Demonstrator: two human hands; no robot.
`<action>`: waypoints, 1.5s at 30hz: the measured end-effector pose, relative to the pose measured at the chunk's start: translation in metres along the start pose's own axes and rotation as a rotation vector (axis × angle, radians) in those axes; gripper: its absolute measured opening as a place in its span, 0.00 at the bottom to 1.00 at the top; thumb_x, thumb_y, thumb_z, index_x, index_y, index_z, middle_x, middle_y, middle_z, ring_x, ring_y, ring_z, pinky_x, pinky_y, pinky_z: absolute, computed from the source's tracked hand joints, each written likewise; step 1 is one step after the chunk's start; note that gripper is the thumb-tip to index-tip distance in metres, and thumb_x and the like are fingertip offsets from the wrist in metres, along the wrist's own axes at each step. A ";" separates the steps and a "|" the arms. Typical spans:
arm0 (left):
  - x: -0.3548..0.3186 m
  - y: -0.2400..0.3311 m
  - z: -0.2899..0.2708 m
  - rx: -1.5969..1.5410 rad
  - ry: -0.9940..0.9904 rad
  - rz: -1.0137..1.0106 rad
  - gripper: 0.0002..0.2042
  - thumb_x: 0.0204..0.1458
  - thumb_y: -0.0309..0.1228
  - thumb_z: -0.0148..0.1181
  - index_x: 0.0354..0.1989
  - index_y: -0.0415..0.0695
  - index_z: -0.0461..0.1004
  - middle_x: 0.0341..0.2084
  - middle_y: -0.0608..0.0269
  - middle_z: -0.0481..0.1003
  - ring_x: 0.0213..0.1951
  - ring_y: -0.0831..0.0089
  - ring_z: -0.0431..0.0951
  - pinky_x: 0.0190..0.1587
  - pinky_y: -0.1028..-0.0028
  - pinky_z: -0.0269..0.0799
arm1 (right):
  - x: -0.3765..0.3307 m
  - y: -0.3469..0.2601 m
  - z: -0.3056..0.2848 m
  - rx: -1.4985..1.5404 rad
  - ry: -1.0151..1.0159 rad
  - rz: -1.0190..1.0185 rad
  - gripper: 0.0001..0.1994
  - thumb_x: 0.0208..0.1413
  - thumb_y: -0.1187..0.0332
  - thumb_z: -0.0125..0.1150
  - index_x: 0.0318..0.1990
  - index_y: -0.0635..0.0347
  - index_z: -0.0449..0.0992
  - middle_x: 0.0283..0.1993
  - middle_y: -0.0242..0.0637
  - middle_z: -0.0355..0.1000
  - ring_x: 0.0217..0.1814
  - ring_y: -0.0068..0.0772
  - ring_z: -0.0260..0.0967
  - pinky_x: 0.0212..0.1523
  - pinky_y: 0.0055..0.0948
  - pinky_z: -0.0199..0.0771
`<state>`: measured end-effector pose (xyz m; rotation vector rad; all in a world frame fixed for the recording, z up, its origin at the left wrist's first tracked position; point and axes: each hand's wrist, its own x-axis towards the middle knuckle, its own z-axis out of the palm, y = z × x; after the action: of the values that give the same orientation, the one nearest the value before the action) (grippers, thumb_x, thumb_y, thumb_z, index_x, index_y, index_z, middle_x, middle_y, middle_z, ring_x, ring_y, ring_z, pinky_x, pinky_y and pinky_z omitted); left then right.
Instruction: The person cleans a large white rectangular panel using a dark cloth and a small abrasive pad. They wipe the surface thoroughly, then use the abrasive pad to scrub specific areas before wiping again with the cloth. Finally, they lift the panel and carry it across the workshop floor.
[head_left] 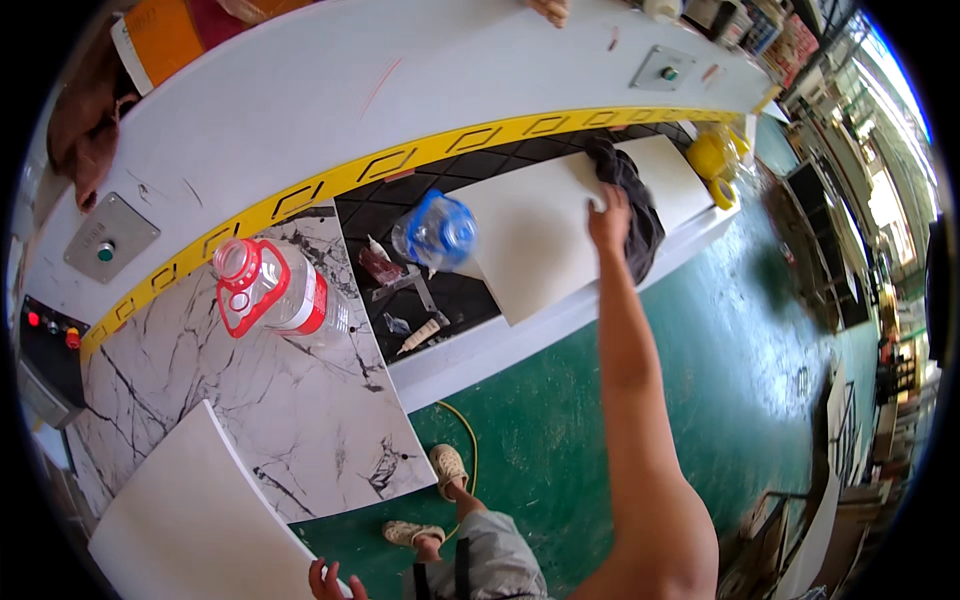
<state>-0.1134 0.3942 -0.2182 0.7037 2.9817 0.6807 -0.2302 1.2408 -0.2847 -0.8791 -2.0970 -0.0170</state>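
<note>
My right hand (609,222) reaches far forward and rests on a dark cloth (638,228), gripping it against a white panel (545,230). The cloth is bunched and slightly blurred, and hangs toward the panel's near edge. Low in the view, my left hand (335,582) has its fingers curled at the edge of another white panel (190,510); part of that hand is cut off by the frame. This second panel overlaps a marble-patterned board (340,430). A large clear bottle with a red handle and label (290,290) is on the marble-patterned board.
A blue-topped clear bottle (437,232), a tube (418,336) and small items lie on the black surface between the boards. Beyond runs a yellow strip (390,162) along a grey machine body with button plates (110,235). Yellow tape rolls (722,192) sit right. The floor (560,400) is green.
</note>
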 end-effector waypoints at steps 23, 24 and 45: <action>0.077 0.108 0.044 -0.832 -0.265 0.302 0.21 0.52 0.28 0.64 0.56 0.43 0.73 0.54 0.54 0.74 0.53 0.53 0.74 0.55 0.59 0.69 | -0.187 -0.130 -0.477 0.444 -0.998 0.798 0.34 0.39 0.77 0.60 0.62 0.67 0.70 0.54 0.44 0.74 0.56 0.35 0.71 0.61 0.32 0.68; 0.064 0.119 0.063 -0.859 -0.332 0.435 0.31 0.51 0.32 0.65 0.66 0.45 0.64 0.62 0.51 0.67 0.62 0.53 0.67 0.61 0.57 0.64 | -0.193 -0.153 -0.494 0.427 -1.232 0.669 0.36 0.34 0.75 0.63 0.60 0.68 0.71 0.52 0.42 0.76 0.54 0.35 0.72 0.60 0.33 0.69; -0.098 -0.420 -0.287 -1.113 1.033 -0.988 0.17 0.52 0.28 0.51 0.50 0.39 0.75 0.43 0.59 0.78 0.46 0.65 0.78 0.52 0.67 0.75 | -0.507 -0.714 -0.429 1.097 -2.538 -0.369 0.44 0.48 0.63 0.64 0.74 0.52 0.49 0.52 0.56 0.74 0.52 0.51 0.73 0.56 0.40 0.69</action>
<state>-0.2330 -0.1038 -0.1409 -1.3542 2.1319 2.5557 -0.1505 0.2763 -0.1636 1.0402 -2.9115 2.9661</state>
